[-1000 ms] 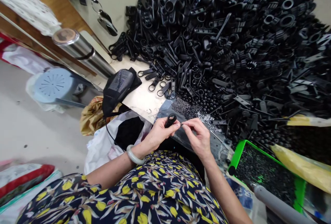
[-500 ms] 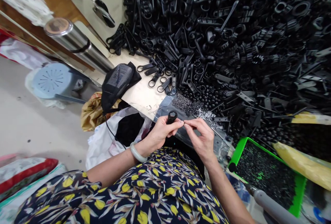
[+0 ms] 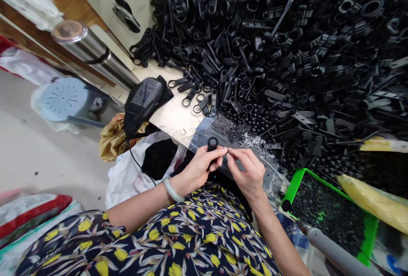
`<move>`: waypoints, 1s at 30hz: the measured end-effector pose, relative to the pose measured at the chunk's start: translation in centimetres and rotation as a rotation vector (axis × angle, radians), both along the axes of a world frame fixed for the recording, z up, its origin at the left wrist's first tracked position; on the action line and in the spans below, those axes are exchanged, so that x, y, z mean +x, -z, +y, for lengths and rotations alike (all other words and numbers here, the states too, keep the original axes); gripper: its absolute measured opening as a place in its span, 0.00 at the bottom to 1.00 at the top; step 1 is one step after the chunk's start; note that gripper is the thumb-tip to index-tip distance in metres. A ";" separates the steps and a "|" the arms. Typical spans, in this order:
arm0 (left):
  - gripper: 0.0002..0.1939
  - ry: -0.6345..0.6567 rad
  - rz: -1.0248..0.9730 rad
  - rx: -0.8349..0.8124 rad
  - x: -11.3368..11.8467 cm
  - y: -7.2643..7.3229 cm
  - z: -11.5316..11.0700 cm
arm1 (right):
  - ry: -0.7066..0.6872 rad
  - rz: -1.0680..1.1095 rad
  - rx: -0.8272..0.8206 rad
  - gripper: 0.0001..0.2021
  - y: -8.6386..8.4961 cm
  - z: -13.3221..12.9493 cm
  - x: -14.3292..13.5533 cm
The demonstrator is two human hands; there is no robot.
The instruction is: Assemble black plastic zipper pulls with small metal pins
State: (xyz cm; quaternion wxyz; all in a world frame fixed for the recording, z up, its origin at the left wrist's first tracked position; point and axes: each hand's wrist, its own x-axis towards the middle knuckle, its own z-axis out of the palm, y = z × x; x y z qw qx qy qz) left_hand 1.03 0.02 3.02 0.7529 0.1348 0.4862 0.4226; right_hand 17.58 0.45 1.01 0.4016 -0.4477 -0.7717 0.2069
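My left hand (image 3: 199,165) is closed around a black plastic part with a ring-shaped end (image 3: 212,141), the ring sticking up above the thumb. My right hand (image 3: 248,169) is closed in a pinch, thumb and forefinger together at the left thumb tip. Whatever lies between those fingertips is too small to make out. Just beyond the hands, small silver pins (image 3: 251,140) are scattered beside a heap of tiny dark pieces (image 3: 225,125) and black balls (image 3: 259,116).
A large pile of black plastic parts (image 3: 255,50) covers the table. At right are a green tray (image 3: 371,235) of small dark pieces, a yellow bag (image 3: 376,203) and a grey-handled tool (image 3: 328,246). A black mesh pouch (image 3: 146,97) and a steel flask (image 3: 92,50) stand left.
Both hands stay together in nearly the same place. The ring end in my left hand has tilted slightly, and my right fingers have shifted a little at the left thumb tip.
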 end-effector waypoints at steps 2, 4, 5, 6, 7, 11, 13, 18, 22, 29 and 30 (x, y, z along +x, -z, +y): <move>0.18 0.005 -0.002 -0.001 0.1 -0.1 0.0 | 0.005 -0.010 0.005 0.12 0.1 0.0 0.0; 0.17 0.009 -0.011 -0.001 0.2 -0.1 -0.1 | 0.017 -0.019 0.010 0.12 0.3 -0.1 0.0; 0.17 0.011 -0.018 0.000 0.3 -0.1 -0.1 | 0.026 -0.019 0.014 0.12 0.3 -0.1 0.0; 0.17 0.013 -0.026 0.000 0.4 0.0 -0.2 | 0.035 -0.018 0.019 0.11 0.4 -0.1 0.0; 0.18 0.015 -0.035 0.001 0.4 0.1 -0.2 | 0.044 -0.016 0.023 0.10 0.5 -0.1 0.0; 0.18 0.034 -0.046 0.003 0.8 0.8 -0.3 | 0.062 0.002 -0.001 0.08 0.8 -0.2 0.0; 0.19 0.054 -0.044 0.008 0.8 1.1 -0.3 | 0.060 0.019 -0.026 0.08 1.0 -0.1 0.2; 0.17 0.119 -0.115 -0.020 0.2 1.0 -0.4 | 0.079 0.063 -0.108 0.08 1.4 0.1 1.3; 0.19 0.159 -0.222 -0.068 -0.7 1.0 -0.8 | 0.038 0.049 -0.152 0.07 1.1 0.3 2.0; 0.16 0.141 -0.110 -0.017 -0.8 1.2 -1.4 | -0.149 -0.088 -0.127 0.08 0.8 0.3 1.5; 0.16 0.141 -0.104 -0.013 -0.8 1.2 -1.4 | -0.153 -0.101 -0.122 0.08 0.8 0.4 1.3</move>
